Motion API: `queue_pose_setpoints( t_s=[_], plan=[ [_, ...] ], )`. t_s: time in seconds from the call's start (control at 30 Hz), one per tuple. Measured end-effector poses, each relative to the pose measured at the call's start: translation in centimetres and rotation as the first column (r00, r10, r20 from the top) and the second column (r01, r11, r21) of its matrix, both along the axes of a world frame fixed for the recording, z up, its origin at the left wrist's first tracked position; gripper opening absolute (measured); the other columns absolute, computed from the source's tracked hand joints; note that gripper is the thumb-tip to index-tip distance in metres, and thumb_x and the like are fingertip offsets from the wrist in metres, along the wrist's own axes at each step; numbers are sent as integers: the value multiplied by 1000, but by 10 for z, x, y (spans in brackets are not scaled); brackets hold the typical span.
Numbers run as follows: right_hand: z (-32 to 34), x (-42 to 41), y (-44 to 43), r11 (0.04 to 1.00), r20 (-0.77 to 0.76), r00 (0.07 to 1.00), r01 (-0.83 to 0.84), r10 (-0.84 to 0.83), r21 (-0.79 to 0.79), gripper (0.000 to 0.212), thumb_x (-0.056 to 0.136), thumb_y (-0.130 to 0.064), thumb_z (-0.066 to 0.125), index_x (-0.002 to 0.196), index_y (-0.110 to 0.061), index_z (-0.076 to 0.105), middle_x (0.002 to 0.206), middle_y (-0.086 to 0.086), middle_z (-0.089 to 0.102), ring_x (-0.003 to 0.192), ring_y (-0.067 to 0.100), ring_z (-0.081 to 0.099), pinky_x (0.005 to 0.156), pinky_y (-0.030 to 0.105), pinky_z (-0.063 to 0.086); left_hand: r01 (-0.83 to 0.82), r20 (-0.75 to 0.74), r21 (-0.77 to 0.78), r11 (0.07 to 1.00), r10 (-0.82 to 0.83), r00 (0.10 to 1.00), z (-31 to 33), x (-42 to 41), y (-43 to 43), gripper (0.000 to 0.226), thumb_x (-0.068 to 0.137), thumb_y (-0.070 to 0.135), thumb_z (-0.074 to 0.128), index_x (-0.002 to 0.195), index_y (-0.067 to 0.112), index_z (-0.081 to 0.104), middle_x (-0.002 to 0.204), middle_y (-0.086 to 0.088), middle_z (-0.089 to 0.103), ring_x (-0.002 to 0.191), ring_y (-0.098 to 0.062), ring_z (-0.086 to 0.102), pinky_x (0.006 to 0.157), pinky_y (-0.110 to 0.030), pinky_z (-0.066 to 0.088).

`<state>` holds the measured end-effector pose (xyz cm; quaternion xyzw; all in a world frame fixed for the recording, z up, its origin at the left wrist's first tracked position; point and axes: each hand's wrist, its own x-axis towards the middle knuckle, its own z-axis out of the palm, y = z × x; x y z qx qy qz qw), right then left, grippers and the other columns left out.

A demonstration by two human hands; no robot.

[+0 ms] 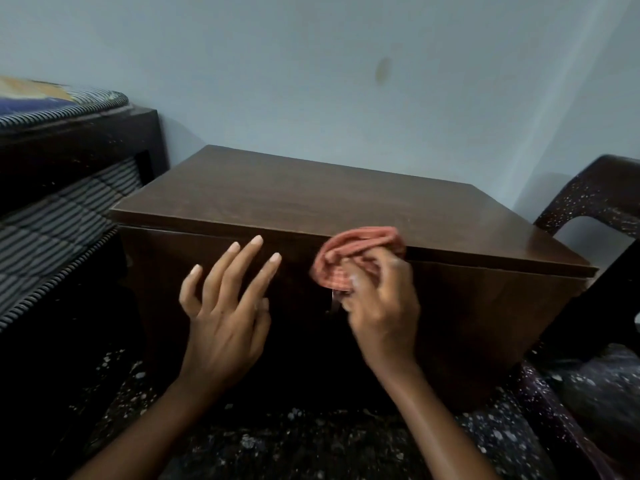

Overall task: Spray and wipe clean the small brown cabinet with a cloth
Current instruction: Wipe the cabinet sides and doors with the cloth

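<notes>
Cabinet (311, 199) front: right hand (381, 306) bunches cloth (356, 247); left hand (225, 306) splayed.

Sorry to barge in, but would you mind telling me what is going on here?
A person is wiping the small brown cabinet. Their right hand grips a bunched reddish cloth against the front, at the top edge. The left hand is open, fingers spread, at the front panel; whether it touches is unclear. A bed stands to its left, a dark chair to its right.
</notes>
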<state>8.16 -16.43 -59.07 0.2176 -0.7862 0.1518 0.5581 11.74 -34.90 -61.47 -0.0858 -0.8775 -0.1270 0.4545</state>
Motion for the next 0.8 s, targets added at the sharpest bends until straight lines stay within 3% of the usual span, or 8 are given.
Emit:
queue_pose_setpoints(
  t_s=[0.1,0.2,0.27,0.47,0.57,0.73,0.8],
  plan=[
    [-2,7,27,988,42,996,81,-76,-132,27,81,1,53,101,-9,69,113,10,50,98,28,53,82,36,48,-110,-22,160,981,114,993,4,-2,-25,54,86,24,42,139,21,36,149,-8,29,136,-25,26,107,-46,14],
    [5,4,30,844,88,988,152,-125,-515,29,76,9,53,100,0,66,106,21,50,100,33,53,88,44,47,-197,13,382,903,208,978,9,2,-59,57,84,20,43,140,17,33,148,-12,29,134,-28,26,107,-50,16],
    [7,3,17,788,100,986,165,-131,-594,28,76,9,52,101,1,65,107,22,50,101,33,54,87,42,48,-247,55,455,856,250,967,7,7,-83,58,84,17,42,141,17,33,146,-12,31,131,-32,29,106,-52,19],
    [1,6,-87,941,59,998,22,-3,-338,33,72,1,60,101,-9,70,110,14,53,95,31,52,82,36,42,-249,140,553,795,206,968,-9,12,-134,50,86,-6,41,133,8,46,128,-14,52,121,-30,44,102,-38,29],
    [-7,0,-141,986,33,996,-78,84,-147,26,83,-6,57,105,-14,69,112,8,45,92,29,52,75,35,46,-212,188,586,782,123,974,-17,12,-141,50,83,-14,39,127,5,52,122,-15,57,116,-28,50,99,-32,34],
    [-33,2,-211,945,116,971,-230,208,231,29,87,-14,51,113,-16,64,117,6,42,88,26,48,57,31,49,-259,259,662,703,110,960,-30,15,-147,47,84,-12,37,124,5,55,120,-10,59,112,-20,54,92,-25,37],
    [-44,-1,-204,934,141,971,-225,192,277,31,85,-17,53,114,-20,63,116,4,43,80,23,48,56,33,47,-294,310,673,678,103,945,-36,15,-148,46,85,-11,39,124,7,55,119,-9,60,111,-20,54,91,-26,38]
  ],
)
